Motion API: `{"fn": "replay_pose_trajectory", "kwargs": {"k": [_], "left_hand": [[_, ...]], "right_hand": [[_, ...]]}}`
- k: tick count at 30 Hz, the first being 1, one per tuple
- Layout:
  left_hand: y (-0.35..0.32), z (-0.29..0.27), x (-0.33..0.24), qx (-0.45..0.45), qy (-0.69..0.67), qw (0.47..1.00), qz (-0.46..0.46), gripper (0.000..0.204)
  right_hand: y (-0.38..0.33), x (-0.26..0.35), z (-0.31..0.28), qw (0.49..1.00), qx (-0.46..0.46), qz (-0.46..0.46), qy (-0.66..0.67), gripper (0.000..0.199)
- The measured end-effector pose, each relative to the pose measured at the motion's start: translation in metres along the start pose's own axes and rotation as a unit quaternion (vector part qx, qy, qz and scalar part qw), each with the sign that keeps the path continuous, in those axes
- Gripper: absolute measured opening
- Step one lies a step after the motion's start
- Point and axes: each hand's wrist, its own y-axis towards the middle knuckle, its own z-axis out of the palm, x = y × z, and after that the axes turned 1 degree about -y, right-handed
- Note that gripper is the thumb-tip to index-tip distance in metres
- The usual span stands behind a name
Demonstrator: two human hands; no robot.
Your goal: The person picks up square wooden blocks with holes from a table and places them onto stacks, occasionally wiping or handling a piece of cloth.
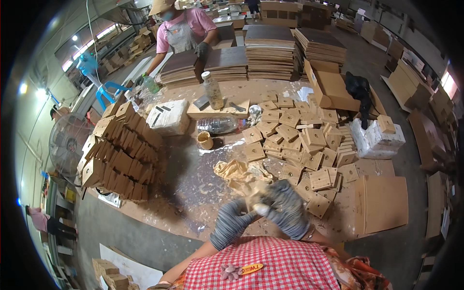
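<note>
Both hands wear grey knitted gloves and meet in front of me at the table's near edge. My left hand point(229, 223) is closed on the lower left side of a small wooden block point(255, 194), which is smeared by motion. From the right, my right hand point(289, 209) wraps over the same block; a pale spot at its fingertips is too blurred to name. Just beyond the hands lies a crumpled cream cloth point(236, 173). To their right spreads a loose heap of small wooden blocks point(290, 133), many with a hole in the face.
Stacked wooden blocks point(121, 154) rise at the left. Behind the cloth are a small tub point(205, 140), a plastic bottle point(217, 125) and a glass jar point(212, 92). A cardboard box point(333, 92) stands back right. Across the table, a gloved person point(186, 36) works beside stacked boards point(269, 53).
</note>
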Motion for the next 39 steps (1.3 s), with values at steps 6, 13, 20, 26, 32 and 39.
{"fn": "replay_pose_trajectory", "kwargs": {"k": [6,13,20,26,32,39], "left_hand": [[-0.004,0.003,0.001,-0.029,-0.124,0.990,0.052,0.037],[-0.008,-0.003,-0.004,-0.011,-0.155,0.988,0.021,0.042],[-0.003,-0.009,-0.023,-0.013,-0.233,0.971,-0.040,0.045],[0.003,-0.013,-0.013,-0.016,-0.240,0.968,-0.072,0.041],[-0.002,-0.008,-0.026,-0.019,-0.287,0.956,-0.050,0.054],[-0.006,-0.007,-0.033,0.020,-0.359,0.931,-0.062,0.048]], "right_hand": [[0.009,0.008,0.000,0.989,0.021,-0.011,-0.147,0.036],[0.007,-0.023,-0.021,0.981,-0.024,0.087,-0.170,0.032],[-0.006,-0.018,-0.022,0.972,0.027,-0.100,-0.209,0.037],[-0.025,-0.022,0.001,0.972,0.155,-0.110,-0.135,0.032],[-0.010,-0.017,-0.019,0.966,0.008,-0.079,-0.247,0.027],[-0.019,-0.028,-0.021,0.987,-0.126,0.098,-0.030,0.036]]}}
